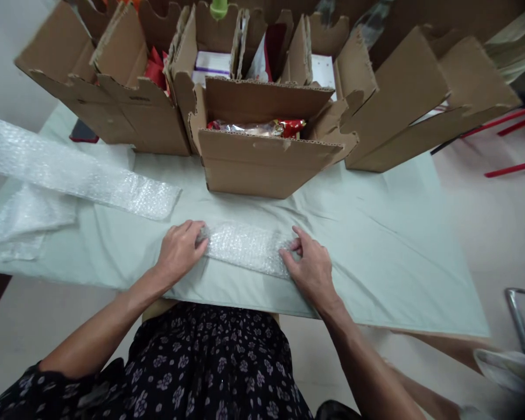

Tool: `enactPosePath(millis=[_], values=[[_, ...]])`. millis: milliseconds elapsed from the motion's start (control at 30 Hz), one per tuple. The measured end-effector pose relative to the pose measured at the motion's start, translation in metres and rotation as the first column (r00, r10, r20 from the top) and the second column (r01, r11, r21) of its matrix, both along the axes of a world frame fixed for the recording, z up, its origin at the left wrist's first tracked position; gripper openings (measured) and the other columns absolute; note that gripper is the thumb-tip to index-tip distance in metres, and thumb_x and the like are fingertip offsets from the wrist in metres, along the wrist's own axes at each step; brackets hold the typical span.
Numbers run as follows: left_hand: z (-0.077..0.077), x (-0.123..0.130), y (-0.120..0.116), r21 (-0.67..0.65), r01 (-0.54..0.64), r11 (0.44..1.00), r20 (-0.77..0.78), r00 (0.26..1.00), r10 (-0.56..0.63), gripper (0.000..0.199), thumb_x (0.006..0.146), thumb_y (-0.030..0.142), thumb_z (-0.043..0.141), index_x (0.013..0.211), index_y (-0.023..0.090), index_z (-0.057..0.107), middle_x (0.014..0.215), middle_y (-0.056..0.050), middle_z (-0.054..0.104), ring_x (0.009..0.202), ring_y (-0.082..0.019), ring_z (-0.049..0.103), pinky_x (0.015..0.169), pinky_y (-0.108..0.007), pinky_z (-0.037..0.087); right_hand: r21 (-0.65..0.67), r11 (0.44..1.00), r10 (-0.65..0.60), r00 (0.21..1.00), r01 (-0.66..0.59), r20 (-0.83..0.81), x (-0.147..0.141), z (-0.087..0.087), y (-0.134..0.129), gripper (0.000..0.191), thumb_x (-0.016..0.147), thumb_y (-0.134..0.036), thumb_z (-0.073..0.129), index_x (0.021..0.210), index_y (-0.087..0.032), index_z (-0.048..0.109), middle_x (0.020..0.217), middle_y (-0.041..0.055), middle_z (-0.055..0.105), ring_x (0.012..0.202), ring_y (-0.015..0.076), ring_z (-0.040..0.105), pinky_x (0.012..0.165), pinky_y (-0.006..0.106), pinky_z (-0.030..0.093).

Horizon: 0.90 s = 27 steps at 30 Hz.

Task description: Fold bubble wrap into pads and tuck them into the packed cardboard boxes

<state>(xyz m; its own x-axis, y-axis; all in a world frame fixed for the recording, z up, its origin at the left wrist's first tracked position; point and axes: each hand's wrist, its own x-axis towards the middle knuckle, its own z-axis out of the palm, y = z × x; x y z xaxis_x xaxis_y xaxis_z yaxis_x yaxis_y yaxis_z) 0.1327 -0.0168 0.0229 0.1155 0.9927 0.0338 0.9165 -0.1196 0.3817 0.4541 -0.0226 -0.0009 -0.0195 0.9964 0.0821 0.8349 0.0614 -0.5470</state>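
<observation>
A flat strip of bubble wrap [245, 245] lies on the pale green tablecloth close to the front edge of the table. At its left end my left hand [182, 248] is closed, the thumb and fingers pinching the plastic. The right end sits between the thumb and curled fingers of my right hand [310, 259]. Whether anything is inside the strip cannot be made out. Just behind it stands an open cardboard box [262, 163] with red and clear plastic packets [284, 128] showing at its top.
A longer bubble wrap strip [83, 172] and a crumpled piece [35, 216] lie on the left of the tablecloth [398, 251]. Several open cardboard boxes [131, 116] line the back, some holding white boxes [212, 61] and red packets. A dark flat object [84, 132] lies at back left.
</observation>
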Motion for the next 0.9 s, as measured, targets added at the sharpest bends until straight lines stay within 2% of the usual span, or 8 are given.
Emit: enactPosePath(millis=[100, 233, 333, 433, 567, 700, 800, 900], values=[[0.0, -0.004, -0.001, 0.026, -0.038, 0.999, -0.114, 0.993, 0.041, 0.047, 0.088, 0.034, 0.068, 0.131, 0.016, 0.061, 0.105, -0.012, 0.073, 0.091, -0.029, 0.07, 0.078, -0.038, 0.055, 0.054, 0.998, 0.031, 0.983, -0.041, 0.18, 0.008, 0.001, 0.001, 0.054, 0.088, -0.044, 0.061, 0.134, -0.016, 0.062, 0.104, 0.0118, 0.071, 0.093, 0.0303, 0.063, 0.083, 0.046, 0.047], [0.003, -0.003, -0.005, -0.061, -0.026, 0.998, -0.149, 0.989, 0.016, 0.048, 0.088, 0.029, 0.068, 0.133, 0.017, 0.059, 0.095, -0.008, 0.074, 0.087, -0.028, 0.071, 0.077, -0.038, 0.054, 0.043, 0.995, 0.081, 0.964, -0.095, 0.253, 0.006, 0.002, 0.008, 0.036, 0.089, -0.045, 0.06, 0.113, -0.018, 0.069, 0.107, 0.0136, 0.071, 0.095, 0.0313, 0.061, 0.083, 0.045, 0.046], [0.002, 0.001, -0.008, -0.101, 0.026, 0.995, -0.121, 0.992, -0.038, 0.049, 0.088, 0.019, 0.06, 0.136, 0.016, 0.058, 0.087, -0.005, 0.074, 0.084, -0.026, 0.071, 0.078, -0.038, 0.054, -0.001, 0.99, 0.14, 0.975, -0.142, 0.174, -0.002, 0.007, 0.011, 0.013, 0.086, -0.033, 0.06, 0.085, -0.021, 0.066, 0.097, 0.0107, 0.071, 0.089, 0.0277, 0.061, 0.081, 0.041, 0.046], [0.001, 0.0, -0.005, -0.076, 0.077, 0.994, -0.118, 0.989, -0.085, 0.054, 0.087, 0.014, 0.054, 0.141, 0.016, 0.056, 0.087, -0.005, 0.075, 0.081, -0.024, 0.07, 0.079, -0.038, 0.054, -0.122, 0.985, 0.111, 0.991, -0.119, -0.072, -0.009, 0.016, 0.001, 0.009, 0.083, -0.03, 0.06, 0.077, -0.023, 0.059, 0.075, 0.0034, 0.066, 0.071, 0.0206, 0.059, 0.069, 0.035, 0.046], [0.007, -0.001, 0.023, 0.079, 0.183, 0.98, -0.152, 0.974, -0.17, 0.055, 0.088, 0.011, 0.052, 0.142, 0.018, 0.056, 0.093, -0.007, 0.075, 0.085, -0.024, 0.07, 0.085, -0.039, 0.054, -0.291, 0.951, -0.05, 0.875, -0.105, -0.481, -0.021, 0.029, -0.032, 0.032, 0.086, -0.038, 0.064, 0.113, -0.021, 0.061, 0.069, -0.005, 0.055, 0.056, 0.0136, 0.052, 0.055, 0.029, 0.044], [0.014, 0.013, 0.054, 0.228, 0.203, 0.952, -0.186, 0.969, -0.162, 0.049, 0.092, 0.016, 0.055, 0.141, 0.014, 0.059, 0.106, -0.015, 0.073, 0.1, -0.031, 0.067, 0.091, -0.046, 0.051, -0.422, 0.899, -0.223, 0.708, -0.117, -0.67, -0.046, 0.03, -0.064, 0.078, 0.087, -0.041, 0.067, 0.157, -0.024, 0.036, 0.079, -0.0057, 0.055, 0.054, 0.0123, 0.057, 0.049, 0.028, 0.048], [0.01, 0.028, 0.038, 0.279, 0.251, 0.927, -0.064, 0.968, -0.243, 0.043, 0.094, 0.02, 0.057, 0.136, 0.01, 0.062, 0.115, -0.019, 0.07, 0.107, -0.034, 0.063, 0.093, -0.05, 0.051, -0.484, 0.873, -0.321, 0.675, -0.062, -0.665, -0.057, 0.026, -0.073, 0.078, 0.088, -0.042, 0.067, 0.159, -0.027, 0.038, 0.081, -0.0042, 0.057, 0.055, 0.013, 0.06, 0.046, 0.027, 0.049], [0.003, 0.035, -0.008, 0.256, 0.452, 0.855, 0.156, 0.853, -0.498, 0.037, 0.094, 0.016, 0.055, 0.13, 0.016, 0.064, 0.113, -0.013, 0.073, 0.109, -0.028, 0.064, 0.097, -0.049, 0.051, -0.5, 0.865, -0.35, 0.656, -0.048, -0.669, -0.056, 0.026, -0.073, 0.077, 0.087, -0.041, 0.07, 0.158, -0.029, 0.042, 0.079, -0.0032, 0.059, 0.055, 0.0144, 0.062, 0.047, 0.028, 0.051]])
